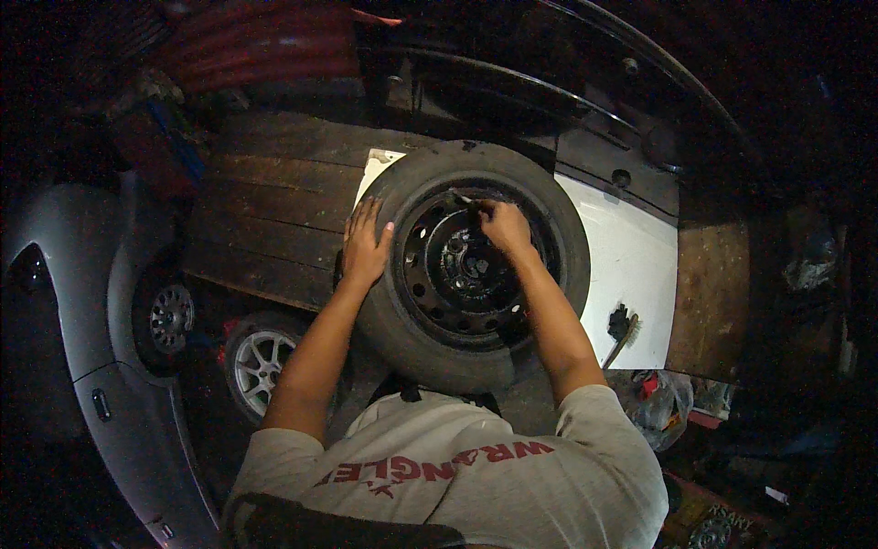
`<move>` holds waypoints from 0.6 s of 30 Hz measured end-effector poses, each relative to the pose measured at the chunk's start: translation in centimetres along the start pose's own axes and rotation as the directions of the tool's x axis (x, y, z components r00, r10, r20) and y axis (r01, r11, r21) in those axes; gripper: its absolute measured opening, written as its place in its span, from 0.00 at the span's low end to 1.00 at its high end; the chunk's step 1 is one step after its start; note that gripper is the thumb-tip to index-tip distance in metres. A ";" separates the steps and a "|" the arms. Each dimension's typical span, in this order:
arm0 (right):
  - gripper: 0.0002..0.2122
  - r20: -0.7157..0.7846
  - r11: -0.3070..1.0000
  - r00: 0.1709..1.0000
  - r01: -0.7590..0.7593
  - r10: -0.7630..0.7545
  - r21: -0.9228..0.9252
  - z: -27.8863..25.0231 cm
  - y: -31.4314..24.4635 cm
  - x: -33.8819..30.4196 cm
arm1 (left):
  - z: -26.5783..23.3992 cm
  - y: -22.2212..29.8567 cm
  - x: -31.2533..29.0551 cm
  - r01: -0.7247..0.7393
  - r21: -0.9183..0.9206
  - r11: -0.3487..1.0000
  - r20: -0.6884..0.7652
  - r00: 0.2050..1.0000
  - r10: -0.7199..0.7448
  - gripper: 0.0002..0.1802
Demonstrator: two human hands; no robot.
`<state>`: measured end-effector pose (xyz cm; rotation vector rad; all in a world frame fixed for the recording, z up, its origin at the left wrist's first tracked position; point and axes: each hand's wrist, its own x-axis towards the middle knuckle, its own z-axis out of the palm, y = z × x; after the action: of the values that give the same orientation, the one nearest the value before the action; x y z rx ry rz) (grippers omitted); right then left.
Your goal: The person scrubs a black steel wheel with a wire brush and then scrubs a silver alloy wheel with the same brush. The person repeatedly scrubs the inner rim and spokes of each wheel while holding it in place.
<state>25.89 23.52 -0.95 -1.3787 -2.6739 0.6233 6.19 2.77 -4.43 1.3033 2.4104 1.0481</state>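
A car wheel with a black steel rim [428,302] and a black tyre [567,233] lies flat in front of me. The rim's middle looks glossy. My left hand [368,245] rests on the tyre's left side, fingers stretched out and holding nothing. Over the upper right part of the rim, my right hand [505,227] is closed on what looks like a small paintbrush [467,199]. Its light part sticks out to the left of my fingers, and its dark tip is at the rim's inner edge. The rest is hidden in my hand.
Under the wheel are wooden planks [265,206] and a white board [631,265]. A bristle brush [626,340] lies on the board beside a black patch. A spoked wheel [260,364] stands lower left, near a grey car [137,403]. A plastic bag [666,407] is lower right.
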 end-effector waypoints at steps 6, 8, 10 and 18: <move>0.14 -0.083 0.989 0.997 0.009 0.003 0.149 -1.3 1.8 -2.8 | 0.2 0.0 -0.1 0.006 0.021 1.000 0.007 1.000 -0.007 0.32; 0.14 -0.165 0.981 0.985 -0.015 0.048 0.192 -1.0 2.4 -1.7 | 0.3 0.0 0.0 -0.002 0.009 1.000 0.002 1.000 0.002 0.32; 0.14 -0.145 0.988 0.986 -0.066 0.087 0.140 -0.2 2.2 -0.8 | 0.5 -0.1 0.0 -0.019 0.012 1.000 -0.003 1.000 0.019 0.32; 0.14 -0.139 0.975 0.990 0.043 -0.013 0.216 1.4 0.6 -3.0 | 0.3 -0.2 -0.1 0.008 0.019 1.000 0.009 1.000 -0.008 0.32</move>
<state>27.76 20.96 -2.13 -1.2746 -2.4304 0.7644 6.22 2.79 -4.80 1.3002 2.4233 1.0170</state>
